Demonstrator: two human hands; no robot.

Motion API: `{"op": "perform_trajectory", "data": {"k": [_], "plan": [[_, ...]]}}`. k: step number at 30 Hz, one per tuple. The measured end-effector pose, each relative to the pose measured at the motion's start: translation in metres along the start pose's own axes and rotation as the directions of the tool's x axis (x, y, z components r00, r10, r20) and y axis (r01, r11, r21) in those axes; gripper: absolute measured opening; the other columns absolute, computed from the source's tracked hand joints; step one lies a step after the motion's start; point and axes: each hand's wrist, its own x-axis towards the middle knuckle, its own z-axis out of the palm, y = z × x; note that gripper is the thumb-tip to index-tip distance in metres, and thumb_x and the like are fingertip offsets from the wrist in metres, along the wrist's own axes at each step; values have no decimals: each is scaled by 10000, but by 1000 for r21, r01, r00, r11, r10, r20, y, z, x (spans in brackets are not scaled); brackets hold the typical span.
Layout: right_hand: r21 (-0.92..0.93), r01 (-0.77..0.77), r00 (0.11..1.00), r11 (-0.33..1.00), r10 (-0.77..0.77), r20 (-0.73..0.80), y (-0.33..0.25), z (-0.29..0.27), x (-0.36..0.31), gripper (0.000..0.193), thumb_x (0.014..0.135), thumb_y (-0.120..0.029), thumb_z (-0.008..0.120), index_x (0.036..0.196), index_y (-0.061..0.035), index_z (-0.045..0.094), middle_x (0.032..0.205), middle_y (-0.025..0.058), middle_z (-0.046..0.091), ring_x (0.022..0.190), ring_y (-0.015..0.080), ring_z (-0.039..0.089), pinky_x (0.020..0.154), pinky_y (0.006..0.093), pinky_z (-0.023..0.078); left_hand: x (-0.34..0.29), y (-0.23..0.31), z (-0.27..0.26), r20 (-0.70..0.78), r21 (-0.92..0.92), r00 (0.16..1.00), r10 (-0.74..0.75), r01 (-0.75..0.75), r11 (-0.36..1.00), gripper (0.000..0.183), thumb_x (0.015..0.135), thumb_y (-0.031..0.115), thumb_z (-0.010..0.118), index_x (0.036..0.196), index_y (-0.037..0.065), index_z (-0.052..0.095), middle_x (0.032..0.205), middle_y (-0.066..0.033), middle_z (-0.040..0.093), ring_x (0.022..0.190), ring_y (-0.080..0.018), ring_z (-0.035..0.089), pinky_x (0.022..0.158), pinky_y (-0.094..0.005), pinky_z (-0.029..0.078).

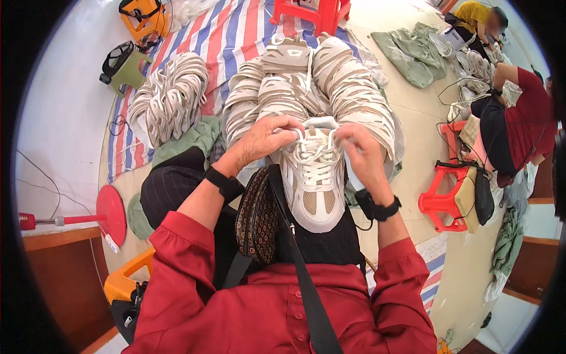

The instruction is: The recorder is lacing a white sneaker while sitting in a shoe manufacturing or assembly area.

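Note:
A white and beige sneaker (315,203) rests on my lap with its toe toward me. White shoelaces (313,158) run crisscross up its front. At the upper left of the shoe opening, my left hand (270,138) is closed, thumb and forefinger pinching the lace. My right hand (362,152) is closed on the lace at the opening's other side, its fingertips slightly blurred. Both wrists carry black bands. Beside the shoe on my lap lies a brown patterned waist bag (257,215) with a black strap.
Rows of stacked sneaker uppers (359,97) lie just ahead, with another pile (168,97) to the left on a striped sheet (206,38). Red stools (442,197) stand right and far ahead (315,13). Two people (525,121) sit at the right. A red round base (111,215) is at left.

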Motion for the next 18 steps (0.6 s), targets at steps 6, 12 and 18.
{"op": "perform_trajectory", "data": {"k": [6, 12, 18], "plan": [[-156, 148, 982, 976, -126, 143, -8, 1, -9, 168, 820, 42, 598, 972, -27, 616, 1015, 90, 599, 881, 265, 615, 751, 329, 489, 3, -6, 1, -25, 32, 1000, 2, -1, 999, 258, 865, 188, 569, 1054, 45, 670, 990, -29, 651, 958, -116, 565, 878, -269, 435], [-285, 274, 947, 919, -206, 246, -17, 0, 1, 115, 805, 30, 605, 890, -28, 555, 973, 107, 577, 889, 337, 601, 737, 400, 491, 1, -10, 2, -33, 16, 999, 2, -2, 1000, 254, 860, 184, 600, 1062, 49, 672, 993, -24, 645, 962, -108, 562, 883, -265, 436], [-391, 259, 895, 883, -67, 441, -36, -15, -8, 111, 845, -53, 588, 907, -40, 497, 884, 138, 560, 776, 352, 593, 656, 429, 465, 2, -12, 4, -52, 15, 999, 5, -4, 1000, 262, 855, 183, 611, 1069, 45, 670, 973, -23, 644, 931, -109, 565, 871, -271, 445]]}}
